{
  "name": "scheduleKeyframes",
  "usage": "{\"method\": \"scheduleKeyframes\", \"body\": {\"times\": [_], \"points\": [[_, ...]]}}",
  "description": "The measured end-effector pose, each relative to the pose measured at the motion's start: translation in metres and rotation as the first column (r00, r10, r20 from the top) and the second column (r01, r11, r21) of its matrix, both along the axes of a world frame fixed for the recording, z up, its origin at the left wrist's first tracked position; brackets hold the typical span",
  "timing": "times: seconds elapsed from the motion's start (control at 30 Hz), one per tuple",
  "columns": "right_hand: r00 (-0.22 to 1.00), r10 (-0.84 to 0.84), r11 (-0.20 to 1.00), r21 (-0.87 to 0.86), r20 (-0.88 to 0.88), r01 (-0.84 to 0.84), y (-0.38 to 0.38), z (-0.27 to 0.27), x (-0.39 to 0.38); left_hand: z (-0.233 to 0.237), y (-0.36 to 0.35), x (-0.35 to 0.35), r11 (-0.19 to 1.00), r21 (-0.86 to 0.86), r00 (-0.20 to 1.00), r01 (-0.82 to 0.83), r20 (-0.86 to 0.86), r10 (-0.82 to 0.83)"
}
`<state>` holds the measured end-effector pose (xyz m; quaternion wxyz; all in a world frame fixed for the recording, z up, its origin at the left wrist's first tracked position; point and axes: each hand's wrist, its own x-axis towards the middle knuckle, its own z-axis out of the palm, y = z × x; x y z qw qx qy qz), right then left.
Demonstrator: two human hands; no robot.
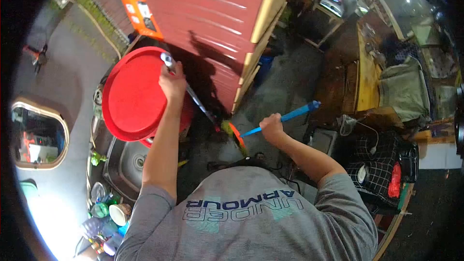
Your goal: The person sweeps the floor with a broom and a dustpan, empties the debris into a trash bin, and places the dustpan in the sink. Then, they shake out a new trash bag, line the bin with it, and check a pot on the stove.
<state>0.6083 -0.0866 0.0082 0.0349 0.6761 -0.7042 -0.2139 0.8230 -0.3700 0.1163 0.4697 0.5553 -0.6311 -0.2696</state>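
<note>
My left hand (pixel 172 87), closed, grips a silvery metal pole (pixel 199 101) near its top. The pole slants down toward the dark floor; what sits on its lower end is too dim to make out. Fingers wrapped, my right hand (pixel 272 128) holds a blue-handled broom (pixel 296 113). At its lower end an orange and yellow-green head (pixel 236 135) shows near the floor, close to the pole's foot. A large round red lid (pixel 137 94) lies left of my left hand, over a red container.
A metal sink (pixel 128 164) stands at left, with cups and bottles (pixel 104 217) below it. A ridged red panel (pixel 208 14) rises ahead. At right are a wooden bench (pixel 369 72) with a cloth (pixel 403 89) and a black checked bag (pixel 374 162).
</note>
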Motion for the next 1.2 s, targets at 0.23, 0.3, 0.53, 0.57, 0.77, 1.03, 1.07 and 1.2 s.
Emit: {"method": "scheduleKeyframes", "body": {"times": [0.23,0.3,0.53,0.57,0.77,1.03,1.07,1.2], "points": [[0.962,0.268,0.96,-0.065,-0.044,-0.271,0.032,-0.016,-0.063,-0.068,-0.101,-0.042,0.991,-0.076,0.994,-0.109,0.009,0.11],[0.935,0.34,0.914,-0.2,-0.099,-0.353,0.033,-0.034,-0.089,-0.061,-0.101,-0.05,0.999,-0.011,0.99,-0.034,0.133,0.035],[0.746,0.608,0.762,-0.062,-0.27,-0.644,0.023,-0.06,-0.085,-0.02,0.039,-0.034,0.951,0.205,0.968,0.23,0.053,-0.246],[0.699,0.653,0.732,0.007,-0.292,-0.681,0.023,-0.064,-0.073,-0.008,0.072,-0.04,0.904,0.276,0.945,0.326,-0.084,-0.316],[0.386,0.851,0.484,0.247,-0.355,-0.84,0.014,-0.076,0.01,0.078,0.225,-0.091,0.633,-0.207,0.544,0.746,0.737,-0.4],[0.183,0.969,0.202,0.106,-0.166,-0.974,0.027,-0.117,0.153,0.036,0.276,0.022,0.899,0.28,0.448,0.337,0.792,-0.415],[0.155,0.988,0.155,-0.017,-0.005,-0.988,0.037,-0.106,0.17,0.038,0.292,0.043,0.91,0.309,0.477,0.276,0.778,-0.409],[-0.013,0.789,0.105,-0.156,0.614,-0.982,0.063,-0.09,0.22,0.025,0.365,0.149,0.944,0.315,0.571,0.097,0.759,-0.312]]}}
